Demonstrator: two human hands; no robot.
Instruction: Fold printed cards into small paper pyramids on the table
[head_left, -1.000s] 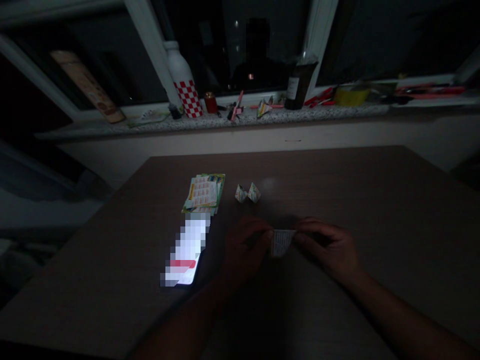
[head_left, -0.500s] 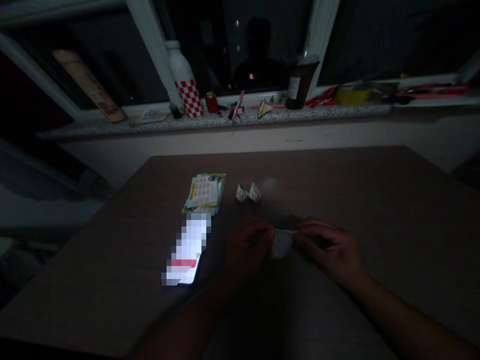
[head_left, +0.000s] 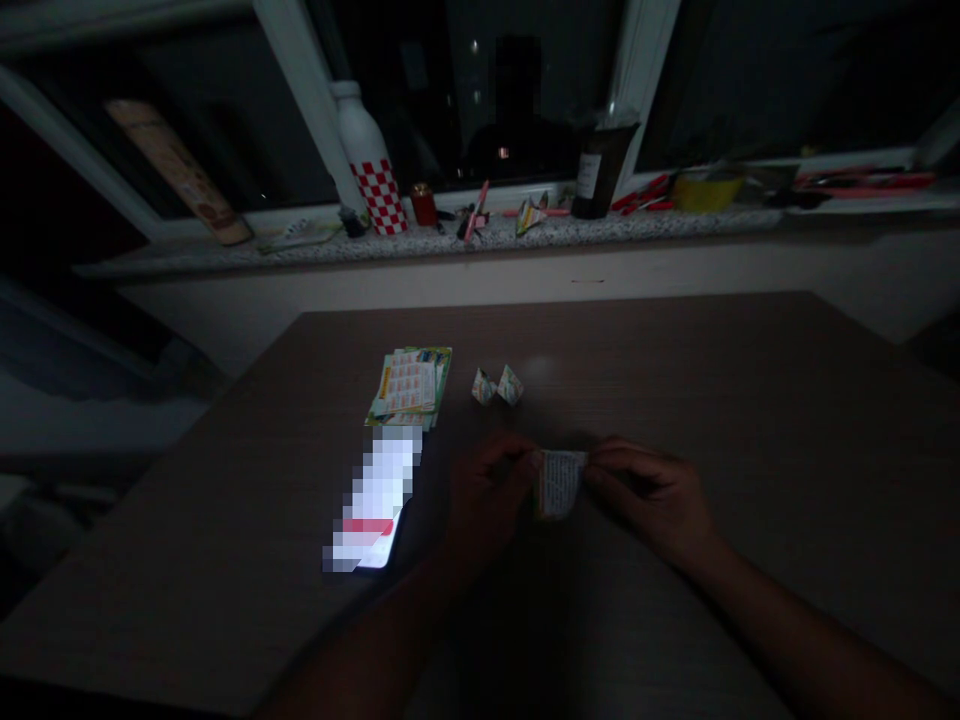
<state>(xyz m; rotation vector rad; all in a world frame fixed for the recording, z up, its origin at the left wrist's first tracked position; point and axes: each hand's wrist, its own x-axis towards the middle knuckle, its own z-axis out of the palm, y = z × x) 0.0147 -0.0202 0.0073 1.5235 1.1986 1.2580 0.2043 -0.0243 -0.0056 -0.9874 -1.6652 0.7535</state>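
Note:
Between my two hands is a small printed piece of paper (head_left: 560,484), its text side facing me and a yellow-green edge at its lower left. My left hand (head_left: 491,490) is closed in a pinch on its upper left corner. On the upper right corner, the thumb and fingers of my right hand (head_left: 656,490) pinch it too. Just beyond my hands stand two small folded paper shapes (head_left: 496,386), pointed and side by side. Dim light hides much of my left fingers.
A stack of printed sheets (head_left: 409,388) lies left on the table (head_left: 675,370), with a lit phone (head_left: 382,500) in front of it. On the granite windowsill (head_left: 450,238) behind stand a checkered bottle (head_left: 375,170), a red jar (head_left: 424,206) and a dark bag (head_left: 596,175).
The paper and both hands have shifted slightly left. The paper now faces me more squarely, with more of its print showing. Both pinches stay on it.

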